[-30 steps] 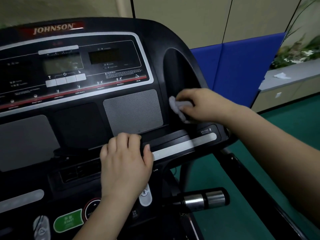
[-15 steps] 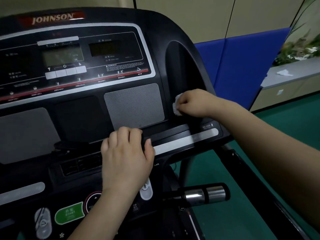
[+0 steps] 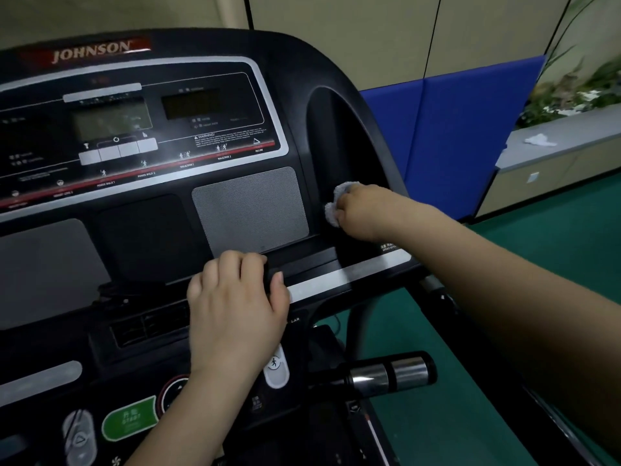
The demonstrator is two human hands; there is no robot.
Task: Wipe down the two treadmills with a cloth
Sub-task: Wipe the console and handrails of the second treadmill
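A black treadmill console (image 3: 295, 79) marked JOHNSON fills the left and middle of the view. My right hand (image 3: 366, 211) is closed around a small white cloth (image 3: 336, 205) and presses it into the bottom of the dark recessed pocket (image 3: 336, 136) on the console's right side. My left hand (image 3: 235, 311) rests on the ledge below the grey speaker grille (image 3: 250, 206), fingers curled over its edge, thumb on the silver strip (image 3: 349, 274). Only one treadmill is in view.
A chrome-and-black handlebar grip (image 3: 389, 373) sticks out low on the right. Green floor (image 3: 554, 237) lies beyond. A blue padded panel (image 3: 463, 136) stands behind the console, and a grey ledge (image 3: 571, 142) with a white scrap and plants is at far right.
My right hand with the cloth has shifted a little within the pocket's bottom, and less of the cloth shows. The view tilted slightly. My left hand stays on the ledge.
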